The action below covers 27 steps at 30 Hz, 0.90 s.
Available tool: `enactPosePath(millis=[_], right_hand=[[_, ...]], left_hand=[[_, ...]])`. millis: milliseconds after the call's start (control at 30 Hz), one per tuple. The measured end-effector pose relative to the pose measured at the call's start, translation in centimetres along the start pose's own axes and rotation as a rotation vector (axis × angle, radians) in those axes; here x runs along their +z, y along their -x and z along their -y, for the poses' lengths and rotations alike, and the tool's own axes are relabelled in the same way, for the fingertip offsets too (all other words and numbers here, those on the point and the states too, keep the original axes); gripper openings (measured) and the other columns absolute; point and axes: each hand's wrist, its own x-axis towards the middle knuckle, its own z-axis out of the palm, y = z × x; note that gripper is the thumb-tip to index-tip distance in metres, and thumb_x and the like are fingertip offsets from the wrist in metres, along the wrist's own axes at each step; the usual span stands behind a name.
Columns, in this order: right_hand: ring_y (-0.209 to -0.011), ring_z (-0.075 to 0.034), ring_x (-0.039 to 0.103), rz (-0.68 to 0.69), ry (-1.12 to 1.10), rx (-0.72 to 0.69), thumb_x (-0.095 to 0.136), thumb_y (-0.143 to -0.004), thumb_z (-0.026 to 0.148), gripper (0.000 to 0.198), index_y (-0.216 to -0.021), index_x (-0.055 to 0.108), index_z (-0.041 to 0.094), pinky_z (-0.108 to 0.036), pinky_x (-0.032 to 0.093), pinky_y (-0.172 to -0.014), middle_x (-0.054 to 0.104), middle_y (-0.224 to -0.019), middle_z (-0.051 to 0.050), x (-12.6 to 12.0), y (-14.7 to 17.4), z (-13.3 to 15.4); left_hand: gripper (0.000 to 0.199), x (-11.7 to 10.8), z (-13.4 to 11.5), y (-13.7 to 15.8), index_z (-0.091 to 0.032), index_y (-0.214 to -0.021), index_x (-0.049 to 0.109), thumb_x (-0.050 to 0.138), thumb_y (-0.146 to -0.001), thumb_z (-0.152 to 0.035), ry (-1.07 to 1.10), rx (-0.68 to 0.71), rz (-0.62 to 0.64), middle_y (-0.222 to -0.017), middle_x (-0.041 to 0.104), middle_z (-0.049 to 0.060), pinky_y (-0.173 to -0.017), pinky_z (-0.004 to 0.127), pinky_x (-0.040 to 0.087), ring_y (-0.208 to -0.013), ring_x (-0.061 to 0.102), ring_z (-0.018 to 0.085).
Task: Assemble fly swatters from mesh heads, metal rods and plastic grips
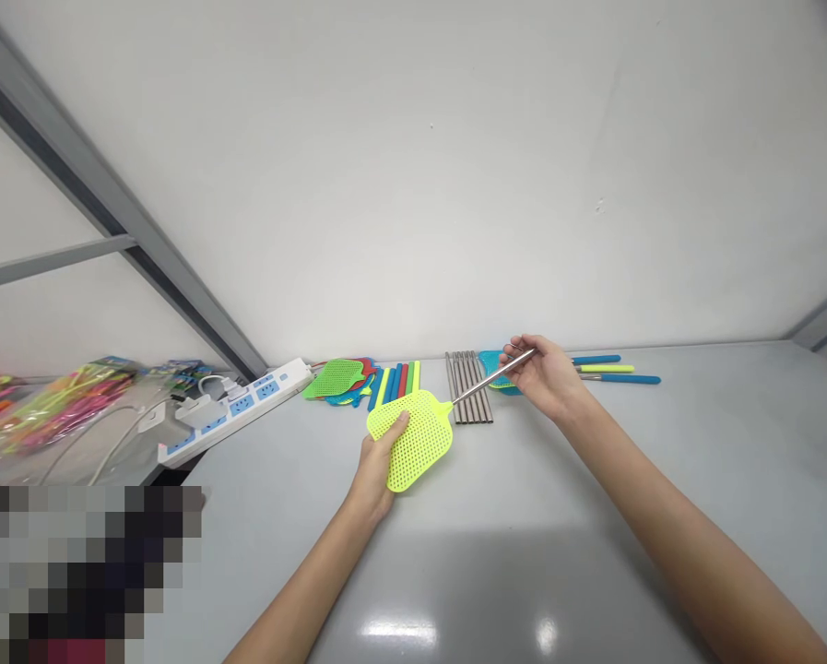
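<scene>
While the left hand (377, 470) supports a bright yellow perforated plastic swatter head (417, 443) above the grey desk (510, 572), the right hand (548, 383) holds the slim silver metal rod (492, 376) that meets its neck. The left grip is closed on the lower left part of the head, thumb flat on the upper face and the other fingers beneath. The right grip is curled round the rod near its outer end, fingers partly extended. The rod slants up and rightward from the neck; how deeply it is seated cannot be determined.

Below the rod, a row of silver metal tubes (469, 397) lies side by side near the wall (454, 184). Just left of these is a row of blue, yellow, red and green cylindrical handles (394, 384), and beyond them a pile of green, red, blue and yellow mesh heads (336, 379). Behind the right hand, blue mesh pieces (492, 359) are partly hidden; two blue handles and one yellow slim handle (610, 369) protrude on its far side, their connection to the mesh obscured.

At the left stand a white multi-socket power strip (247, 412) with plugs inserted, and clear plastic bags (60, 406) of brightly coloured items, contents indistinct.
</scene>
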Motion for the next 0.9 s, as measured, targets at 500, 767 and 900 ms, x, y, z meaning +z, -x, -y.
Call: enactPosePath(millis=[500,767,900], right_hand=[[-0.037,-0.009,0.040,-0.103,-0.016,0.078,0.040,-0.073,0.017,0.012,-0.062,0.045,0.016,-0.020,0.035,-0.036,0.045,-0.045,0.001,-0.8,-0.6,0.4],[-0.038,-0.008,0.041,-0.081,0.121,0.134,0.045,-0.070,0.014,0.004,-0.068,0.046,0.016,-0.021,0.037,-0.037,0.046,-0.051,0.001,-0.2,-0.2,-1.7],[-0.047,-0.010,0.047,0.007,0.291,0.139,0.047,-0.070,0.016,0.003,-0.068,0.046,0.017,-0.025,0.043,-0.046,0.046,-0.056,0.001,0.4,0.5,-3.6]], left_hand=[[0.041,-0.9,0.5,-0.9,-0.016,-0.092,0.056,0.032,-0.080,-0.047,-0.410,0.452,-0.051,-0.077,0.057,0.004,-0.050,0.024,0.042,-0.058,0.053,0.012],[0.029,-1.4,1.7,-1.4,-0.023,-0.107,0.050,0.041,-0.080,-0.031,-1.282,0.859,0.041,-0.117,0.044,0.005,-0.093,0.038,0.028,-0.111,0.035,0.020],[0.031,-1.5,1.4,-1.4,-0.025,-0.110,0.048,0.036,-0.083,-0.033,-1.299,0.788,0.083,-0.119,0.043,0.004,-0.093,0.038,0.027,-0.113,0.034,0.020]])
